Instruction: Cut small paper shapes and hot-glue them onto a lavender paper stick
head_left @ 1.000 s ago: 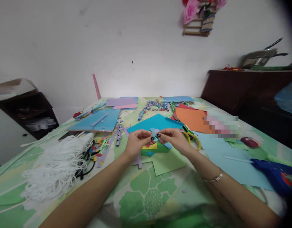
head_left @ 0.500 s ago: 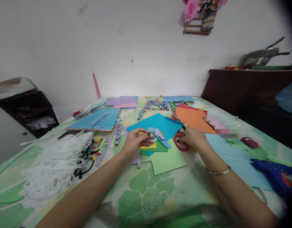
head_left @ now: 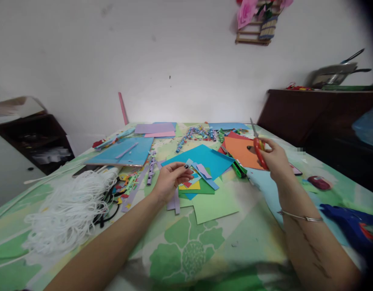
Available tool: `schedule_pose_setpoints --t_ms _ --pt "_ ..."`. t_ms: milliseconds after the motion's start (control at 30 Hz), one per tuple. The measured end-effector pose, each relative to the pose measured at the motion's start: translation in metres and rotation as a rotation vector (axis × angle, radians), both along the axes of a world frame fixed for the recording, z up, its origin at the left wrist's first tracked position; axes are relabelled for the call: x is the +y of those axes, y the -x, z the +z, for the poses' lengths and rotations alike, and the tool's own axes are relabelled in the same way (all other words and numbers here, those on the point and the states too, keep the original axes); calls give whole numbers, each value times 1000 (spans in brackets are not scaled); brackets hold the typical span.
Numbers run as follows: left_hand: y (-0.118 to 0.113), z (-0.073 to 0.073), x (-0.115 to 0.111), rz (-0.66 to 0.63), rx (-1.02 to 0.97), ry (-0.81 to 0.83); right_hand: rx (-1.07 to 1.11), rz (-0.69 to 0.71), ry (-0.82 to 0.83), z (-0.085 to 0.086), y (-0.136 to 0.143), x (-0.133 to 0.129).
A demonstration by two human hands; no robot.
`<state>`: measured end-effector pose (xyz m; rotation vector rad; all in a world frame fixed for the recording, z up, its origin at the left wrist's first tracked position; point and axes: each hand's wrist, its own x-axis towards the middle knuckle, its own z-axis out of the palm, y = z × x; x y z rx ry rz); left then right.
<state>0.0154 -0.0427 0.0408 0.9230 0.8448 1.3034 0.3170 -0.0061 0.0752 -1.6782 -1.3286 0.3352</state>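
Note:
Raised over the right side of the table, my right hand [head_left: 274, 155] grips a pair of scissors [head_left: 259, 149] by its red handles, blades pointing up. My left hand [head_left: 173, 180] is closed in a pinch above the paper pieces; whatever its fingertips hold, if anything, is too small to make out. Below it are a yellow paper piece [head_left: 194, 185], narrow blue and lilac strips [head_left: 204, 171], and a light green sheet [head_left: 215, 208]. A large blue sheet [head_left: 201, 152] is behind them. The green utility knife [head_left: 239, 169] lies between my hands.
White cord [head_left: 68, 214] is heaped at the left. A blue glue gun [head_left: 351, 222] lies at the right, near a dark red object [head_left: 319, 182]. Orange paper [head_left: 242, 151], a blue folder-like sheet [head_left: 122, 151] and curled paper decorations [head_left: 198, 132] lie farther back.
My right hand has lifted the scissors off the table, up and to the right, turning the blades upward. The green utility knife is now uncovered. My left hand has shifted slightly left.

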Motion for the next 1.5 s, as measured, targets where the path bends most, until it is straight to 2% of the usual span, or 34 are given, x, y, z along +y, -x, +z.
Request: schedule_pose_setpoints --t_ms 100,167,200,300,400,667,967,1500 --pt "0 0 0 6 1 -8 302 275 -44 2 19 -10" --pt "1 -1 1 10 12 -13 496 510 16 2 40 -19" --pt "1 -2 1 14 15 -16 522 613 87 1 51 -24" --pt "2 -2 1 33 9 -31 392 792 279 -2 77 -38" --pt "3 1 1 52 -15 -55 263 880 334 -7 90 -47" --pt "5 3 3 96 -31 -98 70 831 306 -13 95 -47" --pt "4 3 1 49 -7 -95 123 899 336 -14 102 -51" --pt "3 3 -2 24 -34 -73 90 869 303 -15 106 -53"
